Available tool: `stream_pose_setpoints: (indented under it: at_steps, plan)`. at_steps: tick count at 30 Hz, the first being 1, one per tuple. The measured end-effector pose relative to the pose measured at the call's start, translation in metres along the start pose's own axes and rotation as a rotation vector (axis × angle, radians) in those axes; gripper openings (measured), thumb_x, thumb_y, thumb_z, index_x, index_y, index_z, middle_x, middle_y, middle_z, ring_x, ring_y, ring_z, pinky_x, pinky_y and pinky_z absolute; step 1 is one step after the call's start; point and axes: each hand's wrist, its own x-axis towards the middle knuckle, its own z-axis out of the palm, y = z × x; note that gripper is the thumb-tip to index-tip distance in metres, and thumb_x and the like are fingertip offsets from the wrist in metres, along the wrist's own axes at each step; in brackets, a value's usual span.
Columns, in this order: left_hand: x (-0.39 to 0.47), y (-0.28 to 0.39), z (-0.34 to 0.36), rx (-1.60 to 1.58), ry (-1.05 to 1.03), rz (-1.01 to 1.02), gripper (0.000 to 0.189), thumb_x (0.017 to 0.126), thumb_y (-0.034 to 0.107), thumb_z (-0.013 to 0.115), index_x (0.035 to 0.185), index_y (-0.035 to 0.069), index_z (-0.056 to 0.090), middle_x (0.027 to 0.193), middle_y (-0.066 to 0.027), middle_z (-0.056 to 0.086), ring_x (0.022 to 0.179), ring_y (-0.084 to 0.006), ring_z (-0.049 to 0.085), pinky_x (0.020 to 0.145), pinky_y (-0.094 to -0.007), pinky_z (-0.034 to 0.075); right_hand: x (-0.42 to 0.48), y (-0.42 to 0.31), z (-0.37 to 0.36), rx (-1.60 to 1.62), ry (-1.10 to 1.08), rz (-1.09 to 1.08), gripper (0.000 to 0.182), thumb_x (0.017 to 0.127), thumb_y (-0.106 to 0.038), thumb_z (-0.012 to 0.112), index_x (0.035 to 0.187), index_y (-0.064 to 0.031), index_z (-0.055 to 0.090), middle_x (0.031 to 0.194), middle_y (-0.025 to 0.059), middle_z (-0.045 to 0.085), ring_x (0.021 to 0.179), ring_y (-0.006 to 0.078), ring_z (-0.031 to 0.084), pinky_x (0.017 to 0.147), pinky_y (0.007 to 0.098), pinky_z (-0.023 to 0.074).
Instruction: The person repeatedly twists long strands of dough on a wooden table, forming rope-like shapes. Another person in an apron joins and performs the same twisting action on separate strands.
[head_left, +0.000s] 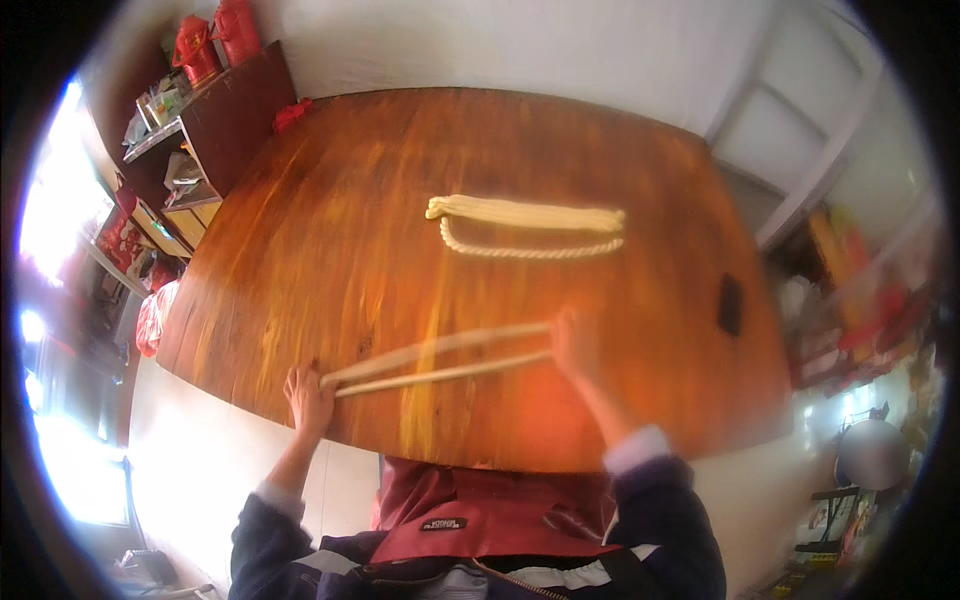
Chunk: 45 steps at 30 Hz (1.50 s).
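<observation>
A long looped strand, pale and like dough or cord, stretches (442, 378) in two lengths between my hands over the brown wooden table (285, 300). My left hand (309, 396) holds its left end near the front edge. On its right end my right hand (576, 343) is closed, blurred and a little farther from me. Beyond them lies a flat bundle of pale yellow strands (525, 213), with a twisted pale strand (532, 253) curving along its near side. Whether the material is dough or cord I cannot tell.
A dark flat patch or object (730, 304) is at the table's right side. A dark cabinet (236, 124) with red flasks (196, 51) stands at the back left. Beside the table's left edge is a red-and-white bag (156, 319). A pale wall rises behind the table.
</observation>
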Motion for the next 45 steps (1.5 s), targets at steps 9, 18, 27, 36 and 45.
stream_pose_setpoints:
  at_steps: [9, 18, 27, 36, 45]
  plan:
    - [-0.036, 0.005, -0.048, 0.189, -0.094, 0.241, 0.026, 0.084, 0.020, 0.058, 0.106, 0.007, 0.061, 0.131, -0.0126, 0.050, 0.128, -0.0311, 0.039, 0.103, -0.0450, 0.033, -0.038, -0.019, -0.043, -0.037, 0.042, -0.319, 0.014, 0.085, -0.013, 0.057, 0.092, -0.0011, 0.055, 0.110, 0.0224, 0.052, 0.099, 0.0397, 0.051, 0.089, 0.0502, 0.0390]
    - [0.001, -0.007, 0.002, 0.011, -0.125, 0.426, 0.034, 0.081, 0.003, 0.056, 0.114, -0.003, 0.059, 0.129, -0.0207, 0.052, 0.117, -0.0365, 0.052, 0.102, -0.0485, 0.038, -0.014, -0.005, 0.003, 0.078, 0.048, -0.204, 0.021, 0.088, -0.017, 0.056, 0.097, 0.0011, 0.052, 0.104, 0.0247, 0.054, 0.095, 0.0392, 0.052, 0.083, 0.0506, 0.0418]
    - [0.062, 0.038, 0.051, 0.116, -0.099, 0.152, 0.057, 0.092, 0.020, 0.047, 0.138, -0.009, 0.029, 0.143, -0.0282, 0.031, 0.135, -0.0382, 0.029, 0.112, -0.0451, 0.023, 0.034, -0.008, 0.010, 0.157, 0.031, -0.044, 0.022, 0.086, -0.017, 0.059, 0.097, 0.0002, 0.051, 0.102, 0.0227, 0.055, 0.093, 0.0379, 0.052, 0.078, 0.0503, 0.0420]
    - [0.001, 0.065, 0.021, -0.162, -0.237, -0.031, 0.055, 0.086, 0.019, 0.055, 0.131, -0.007, 0.038, 0.137, -0.0296, 0.039, 0.128, -0.0427, 0.038, 0.108, -0.0499, 0.028, -0.006, 0.001, 0.008, 0.243, -0.078, -0.027, 0.023, 0.085, -0.013, 0.057, 0.102, 0.0009, 0.051, 0.109, 0.0253, 0.053, 0.101, 0.0394, 0.052, 0.084, 0.0519, 0.0413]
    - [-0.049, 0.077, -0.004, 0.070, -0.306, 0.387, 0.058, 0.083, 0.019, 0.058, 0.132, -0.006, 0.041, 0.143, -0.0275, 0.032, 0.132, -0.0409, 0.034, 0.112, -0.0484, 0.023, -0.049, -0.022, -0.020, 0.253, -0.046, -0.286, 0.027, 0.084, -0.012, 0.057, 0.104, 0.0053, 0.053, 0.112, 0.0236, 0.053, 0.099, 0.0401, 0.051, 0.083, 0.0500, 0.0420]
